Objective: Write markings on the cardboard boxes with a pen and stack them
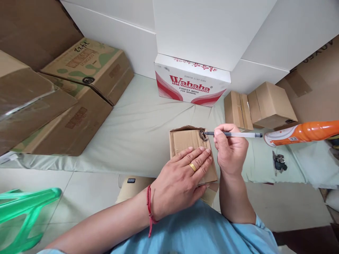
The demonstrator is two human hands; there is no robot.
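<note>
A small cardboard box (182, 138) lies near the front edge of the cloth-covered surface. My left hand (186, 173) rests flat on its top, fingers stretched out, with a gold ring and a red cord bracelet. Between the closed fingers of my right hand (231, 148) is a pen (243, 134) with a clear barrel, held almost level. Its tip meets a dark scribbled mark (203, 135) at the box's far right corner. What the mark depicts I cannot make out.
A white and red Wahaha carton (192, 82) stands against the wall. Stacked cartons (87, 77) occupy the left, smaller boxes (272, 104) the right. An orange bottle (304, 133) and keys (279, 162) are at right. A green stool (29, 211) stands on the floor.
</note>
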